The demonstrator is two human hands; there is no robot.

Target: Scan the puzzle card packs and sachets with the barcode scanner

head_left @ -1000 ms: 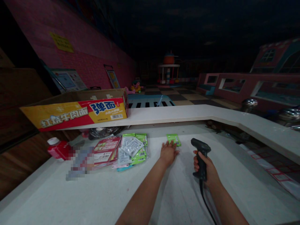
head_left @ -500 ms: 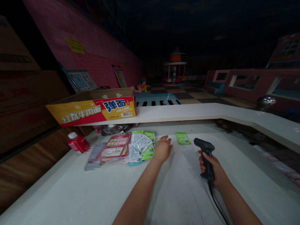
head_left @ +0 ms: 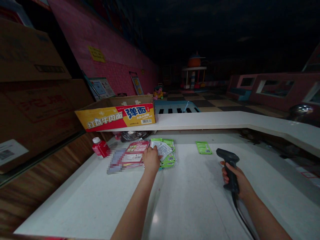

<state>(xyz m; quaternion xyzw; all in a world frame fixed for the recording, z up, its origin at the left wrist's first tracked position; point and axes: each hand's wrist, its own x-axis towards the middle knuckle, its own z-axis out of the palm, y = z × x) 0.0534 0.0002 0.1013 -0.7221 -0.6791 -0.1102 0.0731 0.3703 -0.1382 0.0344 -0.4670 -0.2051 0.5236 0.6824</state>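
White stone-like counter (head_left: 190,200) spreads before us, and we call straight ahead twelve o'clock. Between eleven and twelve lies a flat pile of packets: glossy red printed packets (head_left: 136,150) on its left side, silvery-white plastic sachets (head_left: 163,149) beside them, and bright green sachets (head_left: 171,159) at its right edge. A pixelated patch hides the pile's far left end.

Our bare left hand (head_left: 151,160) is over the pile, where the red packets meet the silvery ones, back of the hand upward. We cannot tell whether its fingers are apart or pinching a packet.

Between one and two o'clock, our right hand (head_left: 233,178) is wrapped around the grip of a dark grey plastic handheld scanner (head_left: 231,170), its head tilted upward and its black cord (head_left: 240,213) trailing toward us. Near the scanner, at one o'clock, a single green square sachet (head_left: 204,147) lies flat on the counter, well apart from the pile.

At eleven we see a small red plastic bottle with a white cap (head_left: 100,148), upright. Beyond it, on a raised white ledge (head_left: 200,120), sits an open red-and-yellow cardboard box (head_left: 120,116). Brown cardboard cartons (head_left: 37,96) stand stacked at ten.
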